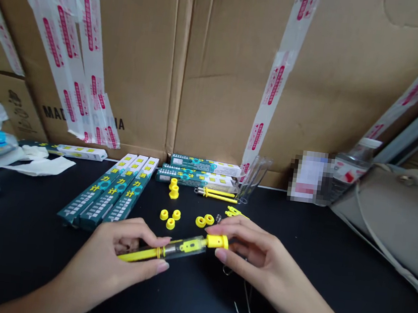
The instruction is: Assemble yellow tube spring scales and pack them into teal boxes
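Observation:
A spring scale (183, 248) with a clear tube and yellow inner parts lies across both hands, tilted slightly up to the right. My left hand (127, 248) is closed round its yellow rod end. My right hand (254, 253) pinches a yellow cap (217, 241) at the tube's right end; whether the cap is seated cannot be made out. Below my right hand, a metal hook (246, 306) lies on the black table. Just beyond the hands are several small yellow caps (170, 223), yellow rings (204, 220), a small spring (218, 218) and flat yellow pieces (234, 211).
Green-and-white boxes (113, 190) lie at left, with more boxes (203, 166) at the back. Yellow rods (219, 195) and clear tubes (258, 175) are beside them. A bottle (350, 169) and a grey bag (403, 216) stand right. Large cardboard boxes (222, 77) wall the back.

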A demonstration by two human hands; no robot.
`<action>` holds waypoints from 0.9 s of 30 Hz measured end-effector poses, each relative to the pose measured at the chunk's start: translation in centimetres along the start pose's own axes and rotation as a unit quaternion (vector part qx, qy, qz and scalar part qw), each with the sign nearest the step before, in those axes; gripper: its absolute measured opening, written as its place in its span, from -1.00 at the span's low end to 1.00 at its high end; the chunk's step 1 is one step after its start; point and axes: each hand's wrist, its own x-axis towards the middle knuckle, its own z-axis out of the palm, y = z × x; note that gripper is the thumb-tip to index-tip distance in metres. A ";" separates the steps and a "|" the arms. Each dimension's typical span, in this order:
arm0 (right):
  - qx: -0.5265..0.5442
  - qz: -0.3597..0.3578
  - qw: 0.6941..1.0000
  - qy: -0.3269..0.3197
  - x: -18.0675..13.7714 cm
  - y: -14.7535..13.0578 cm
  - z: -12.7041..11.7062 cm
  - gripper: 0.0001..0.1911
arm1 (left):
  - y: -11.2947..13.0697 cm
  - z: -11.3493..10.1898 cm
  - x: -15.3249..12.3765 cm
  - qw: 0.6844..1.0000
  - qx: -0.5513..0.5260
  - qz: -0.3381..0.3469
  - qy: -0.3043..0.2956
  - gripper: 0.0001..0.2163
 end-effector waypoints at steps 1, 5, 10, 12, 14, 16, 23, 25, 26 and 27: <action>0.021 0.010 1.000 -0.001 0.0 0.0 0.0 -0.77 | -0.1 0.0 0.0 1.000 -0.003 -0.003 -0.002 -0.92; 0.108 0.063 0.992 0.000 0.2 0.2 0.0 -0.66 | -0.1 0.1 0.1 1.000 -0.010 -0.013 -0.002 -0.91; 0.123 0.074 0.990 0.013 0.5 0.6 0.1 -0.65 | 0.3 0.1 0.0 1.000 -0.005 -0.030 -0.006 -0.88; 0.113 0.062 0.991 0.026 0.4 0.7 0.3 -0.70 | 0.3 0.1 0.0 0.999 -0.001 -0.035 -0.010 -0.87; 0.103 0.048 0.993 0.034 0.2 0.7 0.5 -0.76 | 0.3 0.1 -0.1 0.999 -0.005 -0.034 -0.008 -0.87; 0.099 0.042 0.994 0.034 0.1 0.6 0.7 -0.80 | 0.2 0.2 -0.2 0.999 -0.014 -0.031 -0.003 -0.88; 0.111 0.077 0.991 0.021 0.2 0.3 1.1 -0.74 | 0.4 0.3 -0.1 1.000 0.007 -0.005 -0.004 -0.92; 0.115 0.080 0.990 0.020 0.1 0.2 1.3 -0.74 | 0.4 0.4 -0.1 1.000 0.009 -0.001 -0.003 -0.92; 0.117 0.081 0.990 0.021 0.1 0.2 1.4 -0.74 | 0.4 0.4 0.0 1.000 0.009 0.000 -0.002 -0.92; 0.120 0.083 0.989 0.023 0.0 0.2 1.4 -0.74 | 0.4 0.4 0.0 1.000 0.009 0.001 -0.002 -0.92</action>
